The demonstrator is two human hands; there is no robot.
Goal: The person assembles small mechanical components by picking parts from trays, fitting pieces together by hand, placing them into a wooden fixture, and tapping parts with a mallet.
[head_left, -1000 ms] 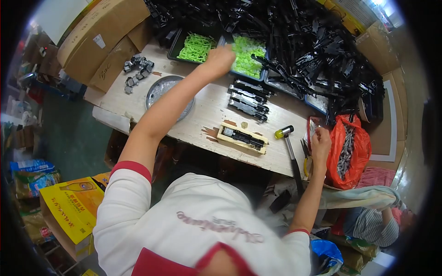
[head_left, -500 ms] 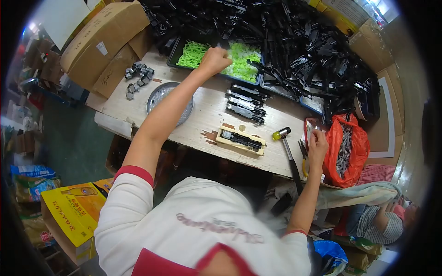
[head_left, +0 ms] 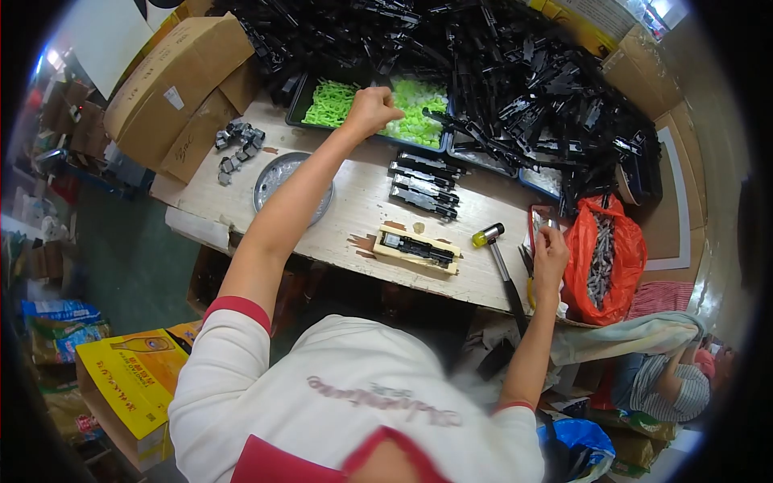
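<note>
My left hand (head_left: 372, 111) is over the black tray (head_left: 299, 113), between its green strip-like pieces (head_left: 330, 102) and its paler green and white pieces (head_left: 423, 109). Its fingers are curled together; whatever they pinch is too small to make out. Close by the red-edged container (head_left: 541, 216), my right hand (head_left: 551, 256) has its fingertips pressed together, their contents hidden. Between the hands, a black mechanism (head_left: 419, 249) lies in a pale wooden fixture (head_left: 389, 251). Behind it, several similar black-and-silver mechanisms (head_left: 424, 185) are lined up on the table (head_left: 354, 205).
A hammer (head_left: 501, 262) with a yellow-and-black head and pliers (head_left: 529, 274) lie near my right hand. A red bag (head_left: 624, 278) holds grey metal parts. Left are a round metal dish (head_left: 266, 189), metal pieces (head_left: 233, 149) and cardboard boxes (head_left: 181, 88). Black mechanisms (head_left: 515, 72) are heaped behind.
The view has shifted slightly. My left hand stays over the tray, its fingers now reaching a little further toward the paler pieces. My right hand has barely moved.
</note>
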